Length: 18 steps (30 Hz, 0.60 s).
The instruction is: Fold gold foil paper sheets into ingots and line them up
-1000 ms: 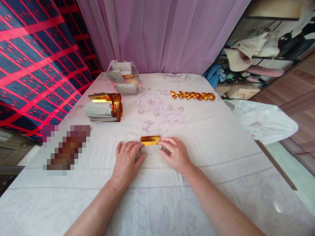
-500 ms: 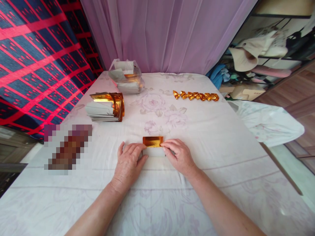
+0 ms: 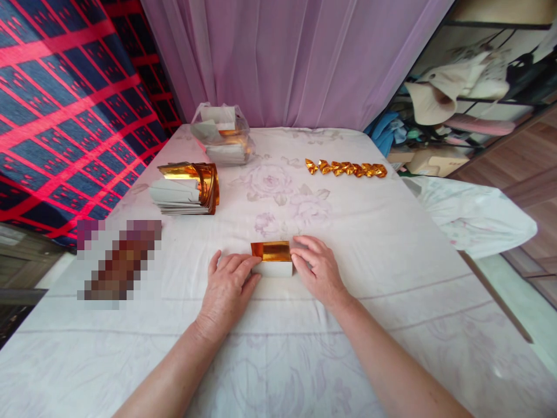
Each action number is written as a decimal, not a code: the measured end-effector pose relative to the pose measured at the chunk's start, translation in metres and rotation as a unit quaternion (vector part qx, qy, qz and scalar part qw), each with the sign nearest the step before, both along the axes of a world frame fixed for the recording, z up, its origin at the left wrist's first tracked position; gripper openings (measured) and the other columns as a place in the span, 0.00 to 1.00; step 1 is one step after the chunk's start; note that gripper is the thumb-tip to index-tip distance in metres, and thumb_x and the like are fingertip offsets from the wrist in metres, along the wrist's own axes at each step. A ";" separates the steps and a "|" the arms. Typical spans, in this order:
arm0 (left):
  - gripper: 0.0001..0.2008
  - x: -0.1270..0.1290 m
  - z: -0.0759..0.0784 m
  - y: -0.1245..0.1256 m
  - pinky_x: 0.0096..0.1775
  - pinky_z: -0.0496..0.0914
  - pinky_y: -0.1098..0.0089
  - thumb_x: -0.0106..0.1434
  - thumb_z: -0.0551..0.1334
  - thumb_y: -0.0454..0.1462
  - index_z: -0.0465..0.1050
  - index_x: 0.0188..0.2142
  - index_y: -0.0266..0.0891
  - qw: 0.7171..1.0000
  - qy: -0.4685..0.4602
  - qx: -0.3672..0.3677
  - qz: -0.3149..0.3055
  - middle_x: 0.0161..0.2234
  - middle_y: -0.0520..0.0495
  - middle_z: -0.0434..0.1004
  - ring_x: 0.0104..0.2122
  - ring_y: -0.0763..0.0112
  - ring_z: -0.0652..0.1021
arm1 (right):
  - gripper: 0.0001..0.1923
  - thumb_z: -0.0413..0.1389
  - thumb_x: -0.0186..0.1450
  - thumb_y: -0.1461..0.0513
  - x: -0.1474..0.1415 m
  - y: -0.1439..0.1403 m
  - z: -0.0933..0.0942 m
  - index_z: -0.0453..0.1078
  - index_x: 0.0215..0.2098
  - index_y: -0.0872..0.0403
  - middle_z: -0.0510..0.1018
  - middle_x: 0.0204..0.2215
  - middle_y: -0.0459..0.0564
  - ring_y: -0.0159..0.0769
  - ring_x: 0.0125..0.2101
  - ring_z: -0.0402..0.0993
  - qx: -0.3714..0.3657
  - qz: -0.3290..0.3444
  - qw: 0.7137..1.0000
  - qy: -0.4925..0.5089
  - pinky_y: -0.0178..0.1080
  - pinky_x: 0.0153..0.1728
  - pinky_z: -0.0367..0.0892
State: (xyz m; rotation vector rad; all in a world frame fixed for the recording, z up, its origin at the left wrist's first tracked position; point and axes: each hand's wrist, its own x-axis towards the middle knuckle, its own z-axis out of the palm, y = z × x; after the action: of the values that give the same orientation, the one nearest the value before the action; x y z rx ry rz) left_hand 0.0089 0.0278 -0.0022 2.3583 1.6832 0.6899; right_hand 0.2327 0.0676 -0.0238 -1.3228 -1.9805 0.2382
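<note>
A folded sheet of gold foil paper (image 3: 277, 251) lies in front of me, gold inside, with its pale back showing on the near flap, which stands partly raised. At its left end, my left hand (image 3: 230, 284) has the edge between thumb and fingers. My right hand (image 3: 318, 268) is beside the right end, fingers apart, the fingertips at or just off the paper's edge; whether they touch it I cannot tell. Farther left sits a fanned stack of the same foil paper (image 3: 185, 190). A row of several folded gold foil pieces (image 3: 348, 168) lies at the far right.
Behind the stack stands a clear plastic bag (image 3: 223, 136) of more paper. A flowered cloth (image 3: 278, 331) covers the table. A blurred-out item (image 3: 122, 261) is on the left. Purple curtain (image 3: 282, 64) hangs at the back; shelves (image 3: 474, 98) with hats are on the right.
My right fingers have loosened from the paper's right end and spread slightly outward. The near flap now stands up more and shows its pale side. My left hand has barely moved.
</note>
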 end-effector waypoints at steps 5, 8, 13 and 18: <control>0.12 0.000 0.000 0.000 0.59 0.55 0.43 0.66 0.59 0.35 0.71 0.49 0.45 1.000 0.004 -0.004 -0.004 0.46 0.46 0.79 0.45 0.58 0.76 | 0.12 0.52 0.67 0.62 0.002 0.000 0.004 0.77 0.30 0.49 0.81 0.44 0.50 0.45 0.51 0.72 -0.025 0.032 0.999 0.006 0.51 0.50 0.66; 0.12 0.000 0.001 0.000 0.59 0.55 0.43 0.66 0.59 0.35 0.72 0.49 0.45 1.000 0.006 0.000 -0.004 0.46 0.46 0.79 0.45 0.58 0.76 | 0.10 0.55 0.64 0.63 0.003 0.000 0.005 0.76 0.28 0.49 0.81 0.43 0.49 0.45 0.51 0.72 -0.036 0.035 0.999 0.010 0.50 0.51 0.66; 0.13 0.001 0.003 0.000 0.59 0.55 0.42 0.66 0.59 0.35 0.71 0.49 0.46 1.000 0.008 0.004 -0.008 0.48 0.46 0.79 0.47 0.58 0.76 | 0.10 0.55 0.63 0.64 0.002 0.000 0.005 0.74 0.25 0.48 0.82 0.43 0.48 0.46 0.51 0.72 -0.052 0.033 0.998 0.007 0.51 0.50 0.65; 0.11 0.000 0.002 -0.001 0.60 0.56 0.43 0.65 0.58 0.33 0.72 0.46 0.46 0.999 0.012 0.034 -0.017 0.52 0.44 0.76 0.51 0.57 0.75 | 0.10 0.54 0.63 0.64 0.002 0.002 0.007 0.74 0.26 0.49 0.82 0.41 0.49 0.45 0.49 0.74 -0.055 0.030 0.998 0.031 0.49 0.49 0.67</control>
State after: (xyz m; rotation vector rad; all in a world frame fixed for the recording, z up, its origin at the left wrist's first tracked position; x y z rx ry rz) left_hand 0.0094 0.0270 0.0002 2.4452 1.6493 0.7273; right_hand 0.2351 0.0694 -0.0163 -1.3108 -1.9807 0.4168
